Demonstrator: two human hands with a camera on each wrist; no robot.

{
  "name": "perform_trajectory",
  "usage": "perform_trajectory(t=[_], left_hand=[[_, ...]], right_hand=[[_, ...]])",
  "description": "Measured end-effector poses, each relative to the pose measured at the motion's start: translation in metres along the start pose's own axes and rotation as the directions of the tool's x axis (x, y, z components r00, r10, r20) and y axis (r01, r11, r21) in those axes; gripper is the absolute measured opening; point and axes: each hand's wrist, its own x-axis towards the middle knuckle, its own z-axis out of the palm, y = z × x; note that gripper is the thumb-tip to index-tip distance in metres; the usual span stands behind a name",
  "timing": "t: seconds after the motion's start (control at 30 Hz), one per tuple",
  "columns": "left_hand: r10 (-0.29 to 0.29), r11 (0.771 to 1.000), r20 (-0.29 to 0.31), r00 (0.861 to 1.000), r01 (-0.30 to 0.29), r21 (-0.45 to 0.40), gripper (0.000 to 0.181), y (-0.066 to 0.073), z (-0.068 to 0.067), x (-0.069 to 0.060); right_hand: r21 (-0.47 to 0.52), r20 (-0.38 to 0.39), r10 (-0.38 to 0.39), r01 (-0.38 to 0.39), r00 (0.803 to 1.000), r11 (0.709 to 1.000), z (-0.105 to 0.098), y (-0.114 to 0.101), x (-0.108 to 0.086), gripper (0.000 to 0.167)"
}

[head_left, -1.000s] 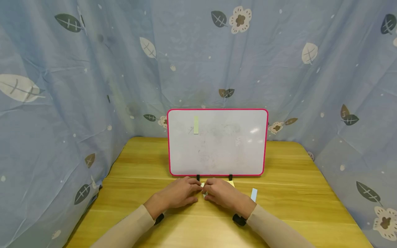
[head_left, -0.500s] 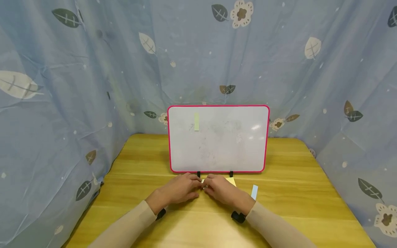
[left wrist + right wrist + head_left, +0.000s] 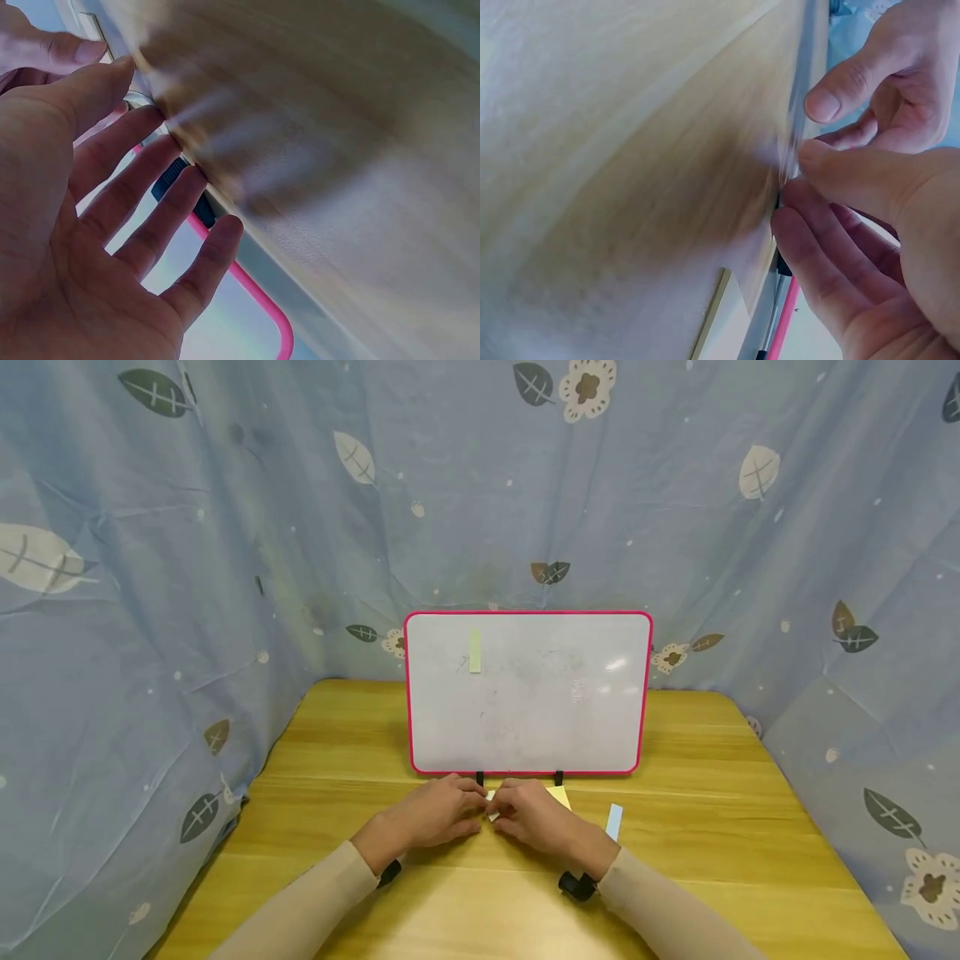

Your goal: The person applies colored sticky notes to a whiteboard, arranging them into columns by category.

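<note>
A small pale sticky note (image 3: 491, 804) lies between my two hands, just in front of the whiteboard (image 3: 525, 693), mostly covered by fingers. My right hand (image 3: 531, 814) pinches it near its edge with thumb and forefinger. At its left side is my left hand (image 3: 433, 814). The left wrist view shows this hand's fingers (image 3: 124, 206) spread and nearly straight, tips down at the tabletop. A yellow sticky pad (image 3: 559, 796) is partly hidden behind my right hand. A light blue strip (image 3: 614, 821) lies by the right wrist.
The pink-framed whiteboard stands upright on black feet (image 3: 558, 778) on the wooden table (image 3: 697, 777). A pale green strip (image 3: 476, 652) sticks to its upper left. A blue patterned curtain (image 3: 480, 485) encloses the back and both sides.
The head view has shifted slightly, so the board sits higher. Both hands stay close together; the pale note's visible part between the fingers has changed a little.
</note>
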Motion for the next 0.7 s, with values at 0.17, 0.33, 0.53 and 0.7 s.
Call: perform_trajectory(t=[0.17, 0.33, 0.53, 0.7], left_hand=[[-0.013, 1.000, 0.010, 1.000, 0.013, 0.005, 0.039, -0.0015, 0.0022, 0.0001], [-0.026, 1.000, 0.023, 0.999, 0.026, -0.004, 0.041, -0.0001, 0.0001, -0.0001], [-0.027, 0.999, 0.019, 0.999, 0.028, -0.029, 0.040, 0.0016, -0.0019, -0.0009], [-0.037, 0.999, 0.024, 0.999, 0.038, -0.033, 0.041, 0.0020, -0.0006, -0.0017]], right_hand=[[-0.044, -0.002, 0.013, -0.013, 1.000, 0.999, -0.0021, -0.0017, 0.0029, 0.011], [-0.096, -0.005, 0.025, -0.025, 1.000, 0.995, -0.0027, -0.0025, 0.0050, 0.011], [-0.043, -0.039, 0.063, -0.065, 0.997, 0.997, -0.0020, -0.0005, 0.0078, 0.007], [-0.009, -0.043, 0.103, -0.104, 0.994, 0.995, -0.0002, 0.0025, 0.0085, 0.006]])
